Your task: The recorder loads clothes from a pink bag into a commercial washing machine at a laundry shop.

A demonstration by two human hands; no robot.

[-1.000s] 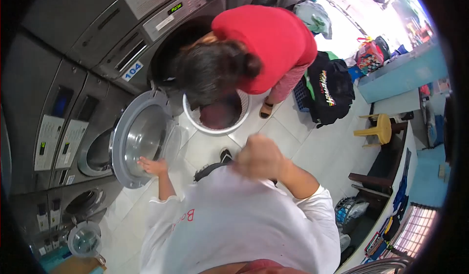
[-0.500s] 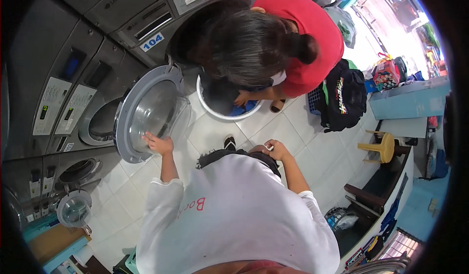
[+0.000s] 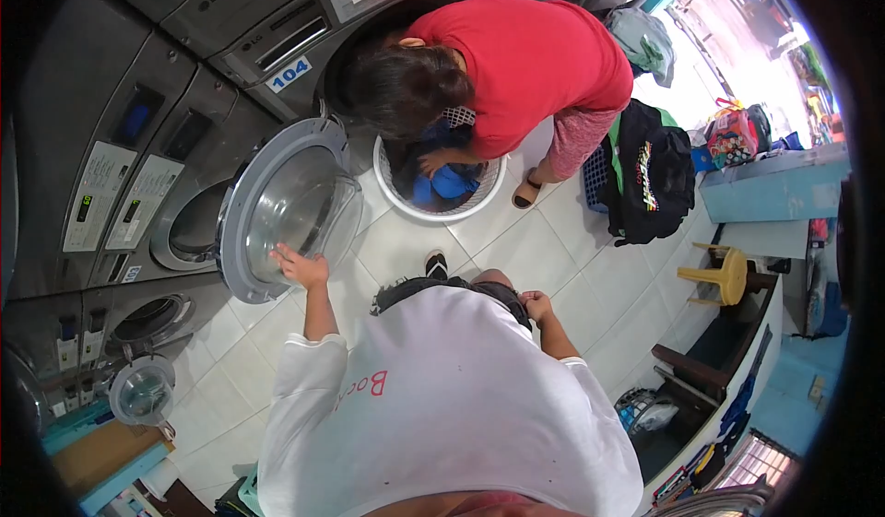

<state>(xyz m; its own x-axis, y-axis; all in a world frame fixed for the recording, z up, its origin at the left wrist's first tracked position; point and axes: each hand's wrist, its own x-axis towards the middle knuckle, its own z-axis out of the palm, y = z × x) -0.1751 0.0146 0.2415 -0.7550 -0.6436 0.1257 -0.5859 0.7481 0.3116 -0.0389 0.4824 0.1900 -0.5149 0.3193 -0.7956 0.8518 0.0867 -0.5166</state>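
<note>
My left hand [image 3: 300, 266] is open, fingers spread, against the clear bowl of a front-loading washer door [image 3: 241, 240], which hangs open. My right hand [image 3: 536, 306] is closed beside the hem of my dark shorts [image 3: 502, 294]; what its fingers hold, if anything, is hidden. In front of me a person in a red shirt [image 3: 539, 65] bends at the open machine. That person's hand [image 3: 442, 159] is on dark and blue clothes [image 3: 450, 183] in a round white laundry basket [image 3: 425, 211] on the floor.
Stacked grey machines [image 3: 138, 162] line the left side. A smaller machine door [image 3: 141, 391] stands open at lower left. To the right are a blue crate [image 3: 595, 185] with a black garment [image 3: 645, 181] over it, a yellow stool [image 3: 724, 276] and a dark bench [image 3: 687, 356].
The person in red has moved head and body left toward the machine, uncovering more of the basket. My right hand has drawn back slightly to the right and lower; my left stays at the door.
</note>
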